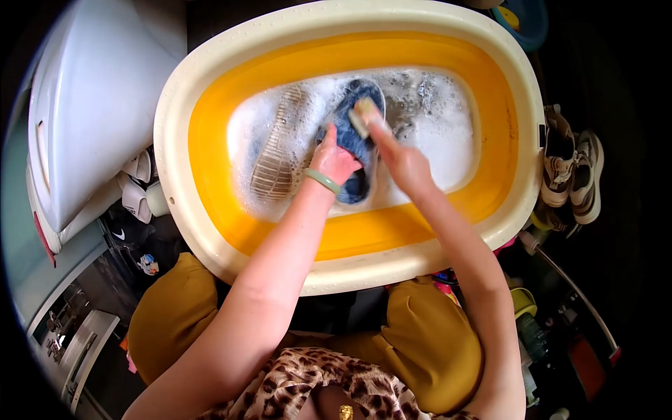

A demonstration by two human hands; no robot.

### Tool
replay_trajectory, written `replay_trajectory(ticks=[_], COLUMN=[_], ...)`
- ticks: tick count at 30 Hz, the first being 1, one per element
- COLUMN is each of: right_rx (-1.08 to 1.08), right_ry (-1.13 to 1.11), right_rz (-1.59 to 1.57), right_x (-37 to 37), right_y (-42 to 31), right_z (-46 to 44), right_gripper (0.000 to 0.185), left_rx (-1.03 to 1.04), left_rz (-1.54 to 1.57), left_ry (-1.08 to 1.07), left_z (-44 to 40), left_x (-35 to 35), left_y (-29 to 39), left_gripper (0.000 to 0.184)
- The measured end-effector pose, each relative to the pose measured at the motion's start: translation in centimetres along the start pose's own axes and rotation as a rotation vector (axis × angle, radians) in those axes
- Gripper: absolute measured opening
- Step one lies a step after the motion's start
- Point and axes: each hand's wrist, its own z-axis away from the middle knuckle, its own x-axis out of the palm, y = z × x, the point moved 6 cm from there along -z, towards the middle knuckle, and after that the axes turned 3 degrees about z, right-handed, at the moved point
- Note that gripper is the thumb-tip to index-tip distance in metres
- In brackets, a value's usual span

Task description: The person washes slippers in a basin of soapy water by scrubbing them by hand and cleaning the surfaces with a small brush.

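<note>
A blue shoe [358, 94] with a pale sole edge lies in the foamy water of a yellow basin with a cream rim [175, 119]. My left hand [334, 159], a pale green bangle at its wrist, grips the shoe near its opening. In my right hand [402, 159] is a small scrubbing brush [360, 124], pressed on the upper of the shoe and slightly blurred. Left of them, a second shoe [274, 171] rests sole up in the suds, its ribbed brownish tread showing. Foam hides parts of both shoes.
A white curved fixture [105, 105] stands close to the basin's left. Worn sneakers [586, 178] sit beyond the right rim. More pale shoes [136, 196] are at the lower left. A blue tub [528, 24] shows at the upper right, and a metal rail [574, 290] slants at the lower right.
</note>
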Motion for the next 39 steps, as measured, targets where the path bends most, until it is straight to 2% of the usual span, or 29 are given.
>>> replay_trajectory(ticks=[1,3,4,6,8,9,12,13,14,15,17,18,20,22,23,24,25,26,27,28,29,30,34,36,37,39], right_rx=[-0.062,-0.201,-0.199,-0.263,-0.277,-0.239,-0.122,-0.024,0.079,0.082,0.175,0.175,0.384,0.132,0.050,0.036,-0.018,-0.042,-0.065,-0.064,-0.156,-0.249,-0.217,-0.095,-0.101,-0.139], right_ry=[-0.072,-0.170,-0.172,-0.384,-0.244,-0.290,-0.196,-0.176,-0.157,-0.152,-0.002,-0.015,-0.032,-0.042,-0.141,-0.190,-0.108,-0.197,-0.280,-0.278,-0.275,-0.271,-0.157,0.005,0.008,-0.124], right_rz=[-0.006,-0.068,-0.073,0.292,0.414,0.429,0.482,0.432,0.376,0.375,0.241,0.244,0.195,-0.030,0.022,0.015,-0.056,0.005,0.067,0.066,0.118,0.170,0.278,0.218,0.229,0.058], right_x=[0.9,0.6,-0.3,-0.8,-1.1,-1.9,-2.3,-2.8,-3.3,-3.6,-4.3,-3.9,-3.9,-2.3,-1.4,-2.6,-2.5,-2.1,-1.9,-1.4,-0.8,-0.2,-0.4,-0.8,-0.7,0.7], right_y=[-0.1,-1.3,-1.3,-0.7,1.6,1.3,2.6,3.9,5.2,6.6,9.6,9.5,10.4,7.4,6.0,2.5,1.0,-0.4,-1.6,-1.8,-2.2,-2.4,-1.1,-0.4,-0.8,-2.2], right_z=[2.1,5.0,4.5,2.9,-1.2,-3.0,-5.4,-5.6,-5.4,-5.0,-2.7,-1.9,-0.2,1.7,2.7,3.5,4.2,4.4,4.4,3.7,2.5,1.1,-4.7,-5.1,-4.3,-0.3], right_gripper=[0.040,0.046,0.046,0.051,0.056,0.054,0.051,0.051,0.050,0.050,0.048,0.048,0.045,0.043,0.045,0.046,0.047,0.046,0.046,0.046,0.045,0.045,0.045,0.045,0.045,0.045], left_rx=[0.022,-0.061,-0.063,-0.074,-0.015,0.041,0.023,0.043,0.040,0.059,0.074,0.065,0.064,0.034,0.038,0.037,0.036,-0.047,-0.049,-0.012,0.025,0.051,0.010,0.020,0.032,0.079], left_rz=[0.040,0.120,0.118,0.063,0.012,-0.044,-0.002,0.003,-0.001,0.017,0.044,0.025,0.015,-0.022,-0.023,0.025,0.075,0.144,0.143,0.116,0.089,0.048,0.034,0.043,0.043,0.062], left_ry=[-0.031,0.121,0.126,0.146,0.162,0.174,0.184,0.174,0.172,0.195,0.235,0.188,0.134,0.170,0.169,0.099,0.034,0.251,0.253,0.213,0.175,0.264,0.179,0.191,0.204,0.224], left_z=[0.0,0.6,0.4,0.2,0.4,0.5,0.2,0.1,0.2,0.7,1.2,1.1,0.9,0.9,0.9,1.0,1.1,1.0,0.9,0.6,0.3,0.7,-0.3,-0.1,-0.2,-0.1], left_x=[-0.5,-1.2,-1.8,-2.7,-2.3,-2.1,-2.6,-2.4,-2.4,-1.7,-2.0,-1.9,-1.7,-1.5,-1.3,-0.7,-0.3,-1.6,-2.0,-2.4,-2.7,-2.2,-3.2,-3.1,-2.9,-2.6], left_y=[0.1,0.0,0.0,-0.5,-0.6,-0.3,-0.5,-0.4,-0.5,-0.3,-0.2,-0.2,-0.4,-0.2,0.0,0.2,0.3,-0.2,-0.5,-0.5,-0.6,-0.4,-0.6,-0.8,-0.8,-0.8], left_gripper=[0.062,0.061,0.061,0.060,0.061,0.061,0.058,0.057,0.057,0.057,0.057,0.058,0.060,0.061,0.061,0.065,0.069,0.072,0.072,0.071,0.070,0.068,0.061,0.060,0.058,0.056])
